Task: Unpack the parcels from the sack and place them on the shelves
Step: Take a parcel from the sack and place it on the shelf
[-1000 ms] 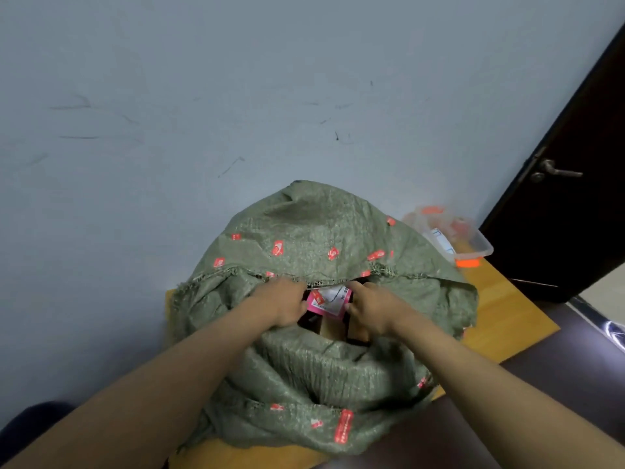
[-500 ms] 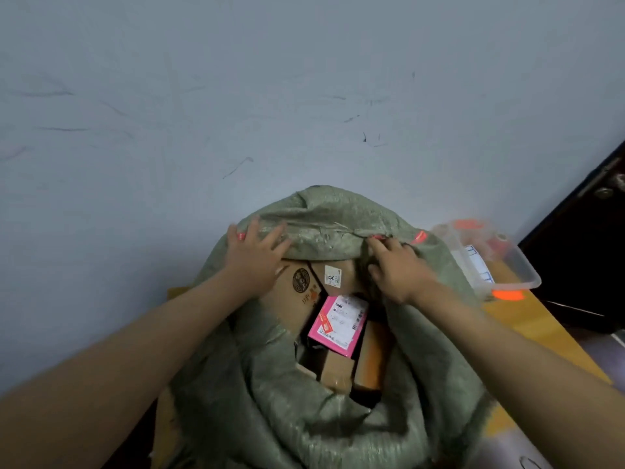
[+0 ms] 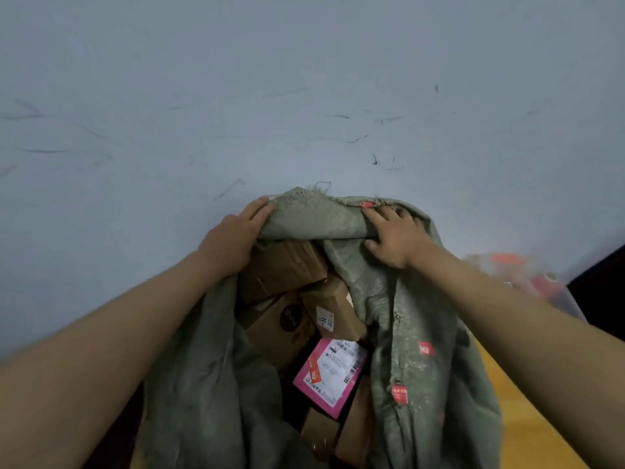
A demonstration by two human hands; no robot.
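Sack (image 3: pixel 419 333) of green woven cloth is filling the lower middle of the frame, its mouth gaping open and its far rim rolled back toward the pale wall (image 3: pixel 304 96) that is taking up the whole upper half. It is sitting on a wooden table (image 3: pixel 527 418), which is showing as an orange strip at the lower right. Both bare forearms are reaching in from the bottom corners. Parcels are lying packed together inside the sack: a large brown box (image 3: pixel 287 265) is sitting at the top of the opening just under the rolled rim, a smaller brown box (image 3: pixel 333 309) with a white label is tilting below it, and a pink parcel (image 3: pixel 329 375) with a printed label is lying lower, near the centre bottom. A clear plastic tub (image 3: pixel 527 275) is blurring at the right edge. The left hand (image 3: pixel 236 231) is gripping the rolled rim at its left end, fingers curling over the cloth. The right hand (image 3: pixel 394 235) is pressing on the rim's right end, fingers spread apart and thumb tucking under the fold
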